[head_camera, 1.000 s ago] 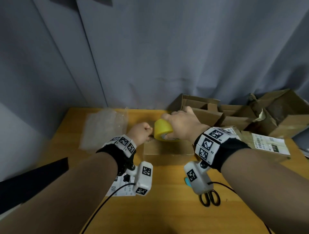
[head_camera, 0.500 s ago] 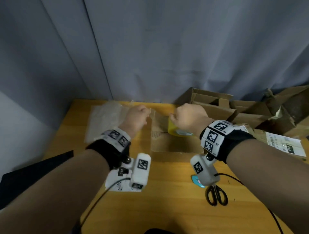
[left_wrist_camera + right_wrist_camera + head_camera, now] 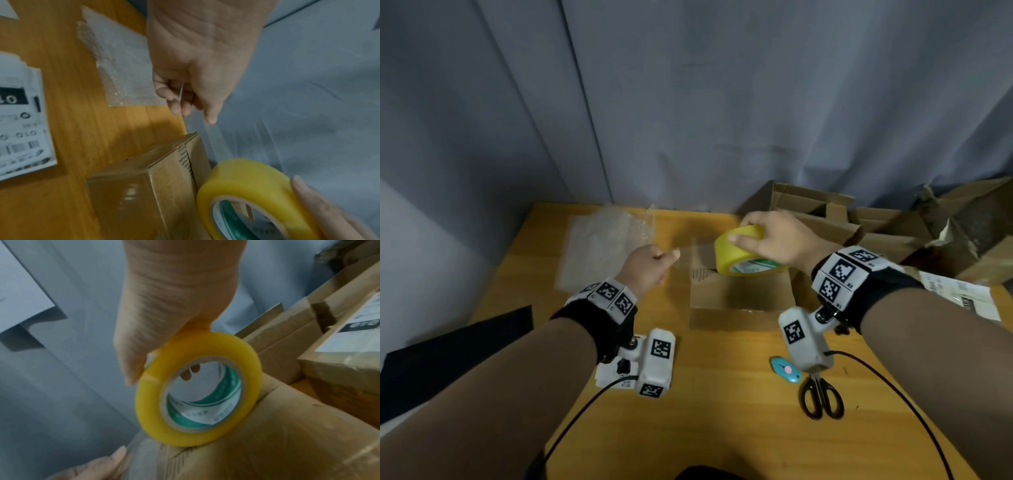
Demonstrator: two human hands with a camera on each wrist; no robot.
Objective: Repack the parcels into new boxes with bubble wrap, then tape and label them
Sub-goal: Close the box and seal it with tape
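right hand [image 3: 784,236] fingers grip tape roll [image 3: 743,251]; left hand [image 3: 650,270] fingers pinch tape end [image 3: 681,257]

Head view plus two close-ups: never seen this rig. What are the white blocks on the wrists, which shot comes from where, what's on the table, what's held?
No robot here: a person works with bare hands. The white blocks hanging from the wristbands are wrist cameras; the black-and-white squares are printed marker patterns. The wide picture comes from a camera on the head, looking down. The two close-ups look along each hand from its wrist.

The right hand grips a yellow tape roll over a closed cardboard box. The left hand pinches the free end of the clear tape strip pulled from the roll.

On the wooden table: a bubble wrap sheet, a printed label, a small blue cutter, black scissors, and opened cardboard boxes at the back right.
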